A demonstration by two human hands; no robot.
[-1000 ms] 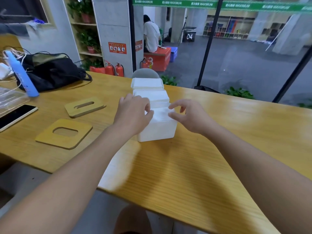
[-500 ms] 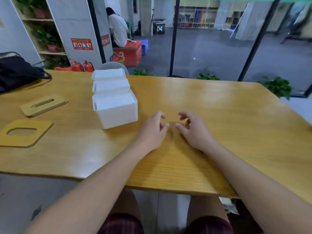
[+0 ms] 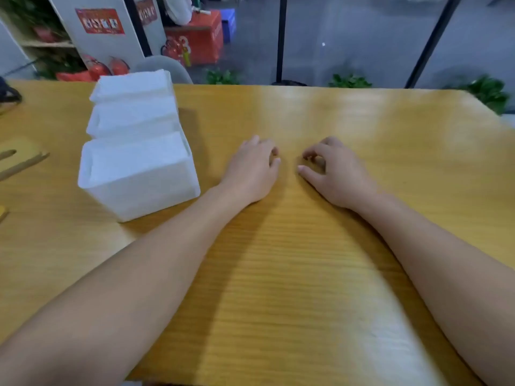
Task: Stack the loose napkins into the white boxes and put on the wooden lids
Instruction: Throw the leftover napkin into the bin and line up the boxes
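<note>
Our left hand (image 3: 252,169) and right hand (image 3: 333,171) rest loosely curled, holding nothing, on the bench (image 3: 306,260). Three napkin-filled white boxes (image 3: 139,165) stand at ten o'clock.

Indoor hall (public-looking): fire extinguishers (image 3: 107,68), safety poster (image 3: 100,21), planters (image 3: 349,80).

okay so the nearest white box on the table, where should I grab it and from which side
Take the nearest white box by its two short end walls, coming down from above with one hand on each. It stands upright and open-topped with napkins filling it, so a grip on the outer walls avoids crushing them. The next box sits close behind it, so the back wall looks harder to reach.
</note>
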